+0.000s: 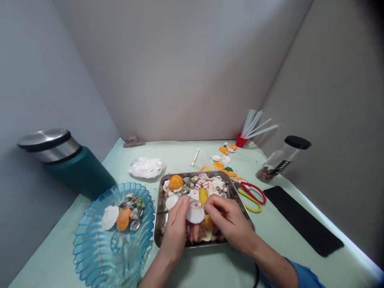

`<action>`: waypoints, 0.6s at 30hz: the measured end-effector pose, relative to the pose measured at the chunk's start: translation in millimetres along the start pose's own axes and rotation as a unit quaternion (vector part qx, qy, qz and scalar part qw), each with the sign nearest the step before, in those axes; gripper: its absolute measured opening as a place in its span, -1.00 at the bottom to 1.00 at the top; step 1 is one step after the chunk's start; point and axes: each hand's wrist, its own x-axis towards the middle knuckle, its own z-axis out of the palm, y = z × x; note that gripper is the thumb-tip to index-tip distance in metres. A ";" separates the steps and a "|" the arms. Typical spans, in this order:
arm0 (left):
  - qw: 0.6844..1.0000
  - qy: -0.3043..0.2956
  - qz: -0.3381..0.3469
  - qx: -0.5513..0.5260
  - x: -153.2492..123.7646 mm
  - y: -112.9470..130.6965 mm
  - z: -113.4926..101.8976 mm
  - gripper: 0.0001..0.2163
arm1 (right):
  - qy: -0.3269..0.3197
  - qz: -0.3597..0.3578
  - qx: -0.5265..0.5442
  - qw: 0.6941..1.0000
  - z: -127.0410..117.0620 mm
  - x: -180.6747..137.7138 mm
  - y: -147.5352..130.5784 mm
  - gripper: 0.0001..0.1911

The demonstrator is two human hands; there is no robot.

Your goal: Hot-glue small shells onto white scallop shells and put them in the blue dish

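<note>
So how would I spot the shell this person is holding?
Find the steel tray in the middle of the green table, right of the blue bowl. Over its near half, the left hand and right hand pinch one shell between them. It is plain white, ribbed and fan-shaped, unlike the orange and speckled ones nearby.

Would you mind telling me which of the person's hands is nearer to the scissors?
Right. The right hand lies over the right half of the tray, just left of the scissors; the left hand is farther left, beyond the white shell both hands pinch.
</note>
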 end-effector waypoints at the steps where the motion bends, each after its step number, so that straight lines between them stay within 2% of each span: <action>1: 1.000 -0.001 -0.002 0.002 0.6 -0.6 0.1 -0.67 | 0.003 -0.001 -0.005 1.000 0.3 0.2 0.8 -0.72; 5: 1.000 -0.009 -0.017 0.009 1.5 1.0 1.8 -0.66 | 0.015 -0.005 -0.023 1.000 0.6 0.6 3.3 -0.73; 9: 0.998 -0.054 -0.035 0.015 -0.1 3.4 3.2 -0.69 | 0.030 -0.002 -0.027 0.999 -0.7 0.7 2.3 -0.72; 12: 0.996 -0.081 -0.028 0.033 -2.1 2.7 2.6 -0.74 | 0.035 -0.001 -0.024 0.999 -1.2 1.1 1.0 -0.72; 18: 0.994 -0.094 -0.019 0.061 -1.7 0.0 0.0 -0.77 | 0.041 0.003 -0.021 0.999 0.3 0.0 0.9 -0.73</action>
